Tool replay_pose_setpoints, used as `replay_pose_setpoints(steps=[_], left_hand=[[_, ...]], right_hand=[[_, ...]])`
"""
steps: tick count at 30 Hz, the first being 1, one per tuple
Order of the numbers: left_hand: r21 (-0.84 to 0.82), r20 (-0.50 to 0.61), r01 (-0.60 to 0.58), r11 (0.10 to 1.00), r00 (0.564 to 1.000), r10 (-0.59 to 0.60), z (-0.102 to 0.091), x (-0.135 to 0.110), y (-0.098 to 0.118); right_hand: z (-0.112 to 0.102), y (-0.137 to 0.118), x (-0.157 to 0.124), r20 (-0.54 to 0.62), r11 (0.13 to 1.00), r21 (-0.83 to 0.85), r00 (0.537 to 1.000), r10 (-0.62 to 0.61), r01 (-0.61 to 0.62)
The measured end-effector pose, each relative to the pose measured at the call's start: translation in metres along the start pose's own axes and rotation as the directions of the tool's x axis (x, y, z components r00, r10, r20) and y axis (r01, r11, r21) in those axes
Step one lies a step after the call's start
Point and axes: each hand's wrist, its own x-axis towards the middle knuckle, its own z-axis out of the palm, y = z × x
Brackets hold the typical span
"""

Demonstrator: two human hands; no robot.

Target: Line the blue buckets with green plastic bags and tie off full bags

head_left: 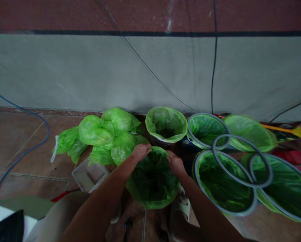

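A trash bin lined with a green trash bag (pixel 152 200) stands on the floor between my feet. My left hand (pixel 141 152) is closed on the bag's far rim, on the left side. On the right side of the same rim, my right hand (pixel 176 163) pinches the bag's edge. The bag hangs down inside and folds outward over the near rim; the bin's own wall is hidden. Just beyond it stands another lined bin (pixel 154 136), its bag folded over the top. A loose grey ring (pixel 243 137) rests across the lined bins on the right.
Several lined bins, some with grey rings (pixel 207 115), stand at right. Bulging green bags (pixel 96 130) lie left of my hands, near a pale plastic container (pixel 86 176). A blue cable (pixel 21 155) crosses the floor at left. Behind is a grey wall (pixel 90 74) with black cables.
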Motion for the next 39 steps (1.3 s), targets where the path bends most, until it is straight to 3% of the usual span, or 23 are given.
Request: replay_pose_setpoints(steps=[10,12,15,17,20,22,24,27,32,35,39], left_hand=[[0.117,0.029,0.178,0.977,0.983,-0.182,0.006,-0.012,-0.007],[0.060,0.027,0.205,0.977,0.978,-0.207,0.000,-0.015,-0.008],[-0.110,-0.003,0.291,0.950,0.956,-0.294,-0.018,-0.022,-0.014],[-0.171,-0.027,0.369,0.914,0.925,-0.378,-0.033,-0.031,-0.021],[-0.178,-0.047,0.535,0.826,0.834,-0.550,-0.049,-0.055,-0.029],[-0.183,-0.055,0.613,0.769,0.774,-0.630,-0.051,-0.077,-0.027],[-0.191,-0.058,0.641,0.744,0.749,-0.660,-0.046,-0.097,-0.018],[-0.218,-0.052,0.673,0.707,0.715,-0.697,-0.029,-0.121,-0.003],[-0.300,-0.064,0.729,0.615,0.628,-0.775,-0.003,-0.134,0.010],[-0.398,-0.071,0.729,0.557,0.581,-0.811,0.010,-0.133,0.010],[-0.532,-0.058,0.657,0.534,0.601,-0.797,0.030,-0.132,0.010]], right_hand=[[-0.007,-0.009,-0.008,0.111,0.982,-0.168,0.988,0.106,-0.086],[-0.009,-0.013,-0.012,0.085,0.978,-0.187,0.990,0.115,-0.097],[-0.012,-0.022,-0.018,-0.069,0.973,-0.199,0.992,0.109,-0.120],[-0.014,-0.030,-0.021,-0.174,0.975,-0.183,0.980,0.093,-0.125],[-0.017,-0.038,-0.023,-0.259,0.980,-0.151,0.962,0.087,-0.129],[-0.017,-0.039,-0.027,-0.294,0.978,-0.136,0.950,0.109,-0.155],[-0.014,-0.038,-0.033,-0.328,0.979,-0.119,0.937,0.117,-0.164],[-0.005,-0.039,-0.047,-0.366,0.994,-0.080,0.930,0.038,-0.072],[0.009,-0.070,-0.050,-0.316,0.973,-0.037,0.921,-0.229,0.229],[0.010,-0.097,-0.024,-0.215,0.943,-0.089,0.918,-0.333,0.321],[0.007,-0.125,0.028,0.063,0.860,-0.242,0.892,-0.449,0.450]])
